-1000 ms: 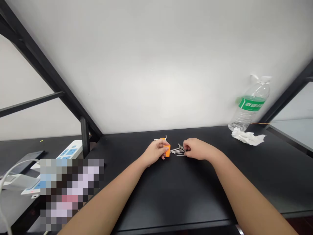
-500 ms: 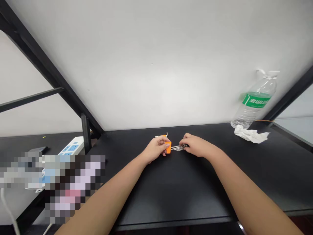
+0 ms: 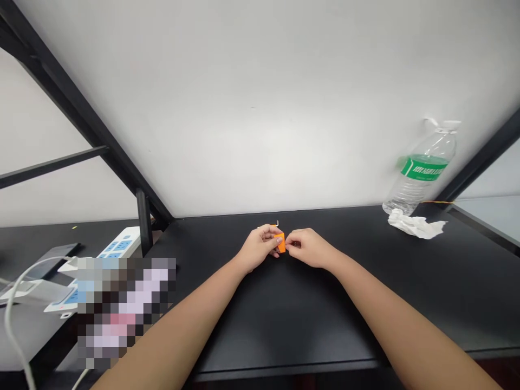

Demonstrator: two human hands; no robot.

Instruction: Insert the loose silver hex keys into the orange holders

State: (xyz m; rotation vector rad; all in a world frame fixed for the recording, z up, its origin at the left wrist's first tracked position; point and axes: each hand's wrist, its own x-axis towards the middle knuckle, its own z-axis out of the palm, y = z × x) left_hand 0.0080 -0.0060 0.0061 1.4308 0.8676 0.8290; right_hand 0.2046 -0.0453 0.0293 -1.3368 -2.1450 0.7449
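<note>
My left hand is closed around an orange hex key holder, low over the black tabletop. Just right of the holder, my right hand has its fingers pinched together, the fingertips at the holder's edge. The hex keys that run out of the holder are hidden behind the right hand's fingers. Behind the left hand, another orange piece lies on the table, with the bent end of a metal hex key showing; most of it is covered.
At the back right, a clear bottle with a green label leans by the wall, crumpled white tissue before it. To the left are a black metal frame, a white power strip, a cable and a blurred-out patch.
My right hand has moved left, from the keys' bent ends up to the orange holder. The metal shafts that showed between the hands are out of sight now. The left hand stays put.
</note>
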